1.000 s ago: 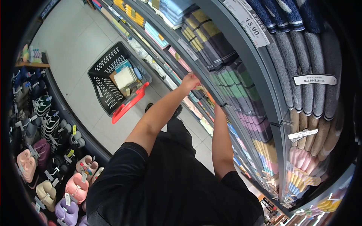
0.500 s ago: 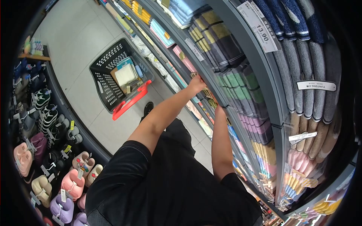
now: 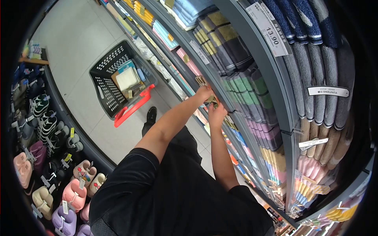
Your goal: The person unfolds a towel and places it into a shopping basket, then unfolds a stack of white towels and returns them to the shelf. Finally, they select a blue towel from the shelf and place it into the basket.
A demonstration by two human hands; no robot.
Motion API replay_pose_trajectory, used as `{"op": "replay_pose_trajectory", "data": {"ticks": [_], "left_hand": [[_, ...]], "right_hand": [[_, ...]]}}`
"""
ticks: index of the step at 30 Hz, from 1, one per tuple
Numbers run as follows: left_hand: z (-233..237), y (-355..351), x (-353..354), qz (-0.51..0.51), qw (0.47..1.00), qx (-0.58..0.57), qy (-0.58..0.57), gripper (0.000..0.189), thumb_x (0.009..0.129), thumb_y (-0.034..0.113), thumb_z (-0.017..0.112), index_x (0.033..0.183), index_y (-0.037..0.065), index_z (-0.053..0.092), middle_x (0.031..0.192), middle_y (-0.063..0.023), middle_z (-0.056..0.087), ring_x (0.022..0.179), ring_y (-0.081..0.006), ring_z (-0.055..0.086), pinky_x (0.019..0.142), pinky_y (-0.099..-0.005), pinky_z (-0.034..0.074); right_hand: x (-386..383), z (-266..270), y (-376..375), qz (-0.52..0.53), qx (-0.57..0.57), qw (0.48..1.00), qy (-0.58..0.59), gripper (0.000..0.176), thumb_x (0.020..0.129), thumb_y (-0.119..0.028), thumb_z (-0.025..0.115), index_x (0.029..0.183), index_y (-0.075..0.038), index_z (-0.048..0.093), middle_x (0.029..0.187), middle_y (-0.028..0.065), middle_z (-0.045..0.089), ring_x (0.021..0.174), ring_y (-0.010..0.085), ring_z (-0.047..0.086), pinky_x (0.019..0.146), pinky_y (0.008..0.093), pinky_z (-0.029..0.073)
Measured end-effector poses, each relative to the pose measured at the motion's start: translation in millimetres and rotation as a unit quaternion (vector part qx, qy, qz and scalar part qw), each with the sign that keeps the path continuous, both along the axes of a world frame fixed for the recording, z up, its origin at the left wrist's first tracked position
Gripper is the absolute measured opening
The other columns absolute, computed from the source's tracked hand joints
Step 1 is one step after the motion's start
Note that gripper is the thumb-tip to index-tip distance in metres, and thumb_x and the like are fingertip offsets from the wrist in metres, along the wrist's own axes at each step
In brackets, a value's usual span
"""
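Observation:
Both my hands are at a shelf level below the stacked plaid towels. My left hand is closed at the edge of a brown striped folded towel, its fingertips partly hidden. Close beside it, my right hand has its fingers bent around a small tan and dark patterned folded towel, which shows between the two hands. Pink folded towels lie just beyond on the same level. Above and to the right are the yellow-and-grey plaid towels and green-and-grey ones.
A black shopping basket with a red handle stands on the tiled floor, holding a white folded item and other goods. Slippers and clogs fill the left rack. A price label reads 13.90.
My right hand has come out from behind the shelf edge, moving left and up beside my left hand. My left hand has shifted slightly down. The view has moved a little.

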State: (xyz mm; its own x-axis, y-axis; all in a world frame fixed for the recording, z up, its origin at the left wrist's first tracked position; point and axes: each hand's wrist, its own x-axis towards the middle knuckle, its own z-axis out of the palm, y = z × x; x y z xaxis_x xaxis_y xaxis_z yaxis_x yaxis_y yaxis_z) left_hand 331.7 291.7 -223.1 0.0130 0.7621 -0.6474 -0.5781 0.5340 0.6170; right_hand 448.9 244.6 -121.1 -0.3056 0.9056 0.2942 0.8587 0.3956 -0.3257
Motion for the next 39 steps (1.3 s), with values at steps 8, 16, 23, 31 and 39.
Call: {"op": "replay_pose_trajectory", "data": {"ticks": [8, 16, 23, 31, 39], "left_hand": [[46.4, -26.7, -23.2, -0.140, 0.984, 0.035, 0.105, 0.048, 0.081, 0.040, 0.074, 0.112, 0.006, 0.063, 0.093, -0.0041, 0.067, 0.083, -0.0227, 0.065, 0.067, -0.0398, 0.052], [-35.1, -131.7, -67.6, -0.080, 0.943, 0.036, 0.321, 0.042, 0.079, 0.036, 0.073, 0.097, -0.001, 0.064, 0.081, -0.0160, 0.067, 0.082, -0.0280, 0.068, 0.074, -0.0404, 0.053], [-12.5, -232.0, -118.0, -0.117, 0.939, 0.105, 0.305, 0.041, 0.085, 0.033, 0.071, 0.106, -0.001, 0.062, 0.100, -0.0140, 0.069, 0.089, -0.0250, 0.068, 0.079, -0.0354, 0.053], [143.4, -285.3, -176.8, -0.031, 0.850, 0.154, 0.503, 0.029, 0.087, 0.015, 0.066, 0.113, 0.003, 0.061, 0.109, -0.0154, 0.065, 0.103, -0.0305, 0.063, 0.090, -0.0398, 0.050], [133.2, -299.2, -204.4, -0.111, 0.698, 0.024, 0.707, 0.050, 0.077, 0.020, 0.073, 0.121, 0.005, 0.055, 0.110, -0.0154, 0.062, 0.105, -0.0349, 0.059, 0.089, -0.0449, 0.049]], "right_hand": [[32.0, -53.4, 41.5, -0.026, -0.115, 0.980, -0.158, 0.035, 0.088, -0.014, 0.059, 0.121, -0.002, 0.060, 0.109, 0.0267, 0.064, 0.098, 0.0447, 0.062, 0.084, 0.0489, 0.050], [83.9, -128.2, 63.3, -0.148, -0.264, 0.952, 0.048, 0.045, 0.099, -0.035, 0.040, 0.126, -0.004, 0.059, 0.132, 0.0259, 0.056, 0.122, 0.0423, 0.054, 0.098, 0.0491, 0.045], [52.0, -100.8, 61.3, -0.076, -0.195, 0.964, -0.163, 0.041, 0.094, -0.033, 0.052, 0.122, -0.004, 0.060, 0.119, 0.0249, 0.062, 0.104, 0.0450, 0.062, 0.088, 0.0518, 0.050], [-16.0, 5.4, -22.7, 0.058, -0.031, 0.997, -0.046, 0.051, 0.078, -0.011, 0.069, 0.127, -0.010, 0.058, 0.109, 0.0156, 0.064, 0.112, 0.0374, 0.055, 0.095, 0.0448, 0.044], [16.0, -45.4, 25.7, -0.018, -0.152, 0.987, -0.052, 0.032, 0.087, -0.022, 0.059, 0.114, -0.007, 0.064, 0.101, 0.0226, 0.068, 0.094, 0.0395, 0.067, 0.083, 0.0473, 0.052]]}}
